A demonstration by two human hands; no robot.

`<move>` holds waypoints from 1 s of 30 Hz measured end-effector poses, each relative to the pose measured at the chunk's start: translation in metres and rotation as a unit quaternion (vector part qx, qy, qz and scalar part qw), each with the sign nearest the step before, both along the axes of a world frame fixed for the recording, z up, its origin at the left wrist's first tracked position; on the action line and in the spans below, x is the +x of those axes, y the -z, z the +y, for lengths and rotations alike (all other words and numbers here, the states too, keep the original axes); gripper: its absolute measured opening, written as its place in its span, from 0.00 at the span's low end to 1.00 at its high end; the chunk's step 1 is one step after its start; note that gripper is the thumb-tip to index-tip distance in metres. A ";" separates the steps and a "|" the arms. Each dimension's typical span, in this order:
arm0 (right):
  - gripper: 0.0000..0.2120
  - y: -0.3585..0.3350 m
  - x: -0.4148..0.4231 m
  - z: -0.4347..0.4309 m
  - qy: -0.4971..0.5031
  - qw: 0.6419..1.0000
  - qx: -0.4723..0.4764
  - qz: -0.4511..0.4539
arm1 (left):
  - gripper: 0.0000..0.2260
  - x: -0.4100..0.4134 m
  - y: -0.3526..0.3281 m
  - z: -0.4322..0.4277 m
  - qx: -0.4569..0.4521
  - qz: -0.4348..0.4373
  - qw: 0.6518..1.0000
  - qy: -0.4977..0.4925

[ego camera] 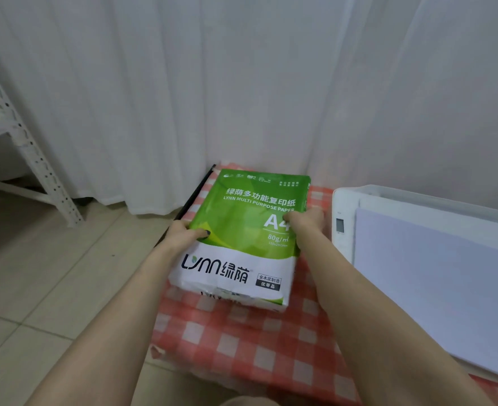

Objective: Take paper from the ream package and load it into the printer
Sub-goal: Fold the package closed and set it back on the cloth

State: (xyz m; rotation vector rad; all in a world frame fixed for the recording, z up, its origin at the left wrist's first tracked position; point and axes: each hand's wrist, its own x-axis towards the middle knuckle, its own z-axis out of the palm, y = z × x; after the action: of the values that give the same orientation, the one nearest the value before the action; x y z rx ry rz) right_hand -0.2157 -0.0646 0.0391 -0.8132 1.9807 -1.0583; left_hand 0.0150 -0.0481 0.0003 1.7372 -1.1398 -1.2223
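Setting: tiled floor (37, 273) on the left, white curtain (183, 98) hanging behind; low tabletop (256, 347) under a red-and-white checked cloth.
Forearms: both bare, reaching forward from the bottom edge across the cloth.
Paper sheets (435, 288): white stack lying on the printer's near side, at right, beside the right forearm.
Printer (344, 206): white, on the tabletop at right, small grey display on its left face; just beside the ream package.
Left hand (183, 234): clasped on the left edge of the ream package, thumb with dark nail lying on the top face, other fingers hidden below.
Right hand (304, 221): closed on the right edge of the ream package near the "A4" mark, fingers curled over the top.
Ream package (241, 230): green and white wrapper, printed "LYNN MULTI PURPOSE PAPER", "80g/m²"; near end crumpled. Sits over the tabletop centre between the two hands; cannot tell whether it rests flat or is slightly raised.
Black strip (196, 191): runs along the tabletop's far left edge.
Shelf frame (37, 159): white perforated metal, far left, standing on the floor against the curtain.
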 end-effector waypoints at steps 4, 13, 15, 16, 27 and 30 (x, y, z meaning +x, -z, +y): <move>0.11 0.010 -0.001 -0.009 0.000 1.000 0.020 -0.001 | 0.11 -0.004 0.010 -0.007 -0.004 -0.030 0.999 -0.017; 0.09 0.024 0.008 -0.022 -0.023 0.995 -0.015 -0.094 | 0.13 0.006 0.021 -0.013 -0.028 -0.118 0.992 -0.029; 0.06 0.031 0.008 -0.025 -0.024 0.994 -0.003 -0.107 | 0.14 0.007 0.022 -0.012 -0.020 -0.147 0.989 -0.024; 0.05 0.035 0.007 -0.026 -0.029 0.994 0.005 -0.109 | 0.15 0.007 0.022 -0.011 -0.014 -0.159 0.987 -0.022; 0.18 0.035 0.012 -0.023 -0.098 0.986 0.072 -0.115 | 0.10 -0.003 0.014 -0.011 0.018 -0.234 0.972 -0.006; 0.23 0.035 0.011 -0.022 -0.115 0.983 0.089 -0.109 | 0.08 -0.008 0.013 -0.011 0.030 -0.245 0.969 -0.002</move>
State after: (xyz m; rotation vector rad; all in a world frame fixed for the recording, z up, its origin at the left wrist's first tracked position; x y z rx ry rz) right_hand -0.2044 -0.0864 0.0042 -0.7725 1.7215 -0.7883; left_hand 0.0072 -0.0590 -0.0125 2.1577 -1.3834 -0.8477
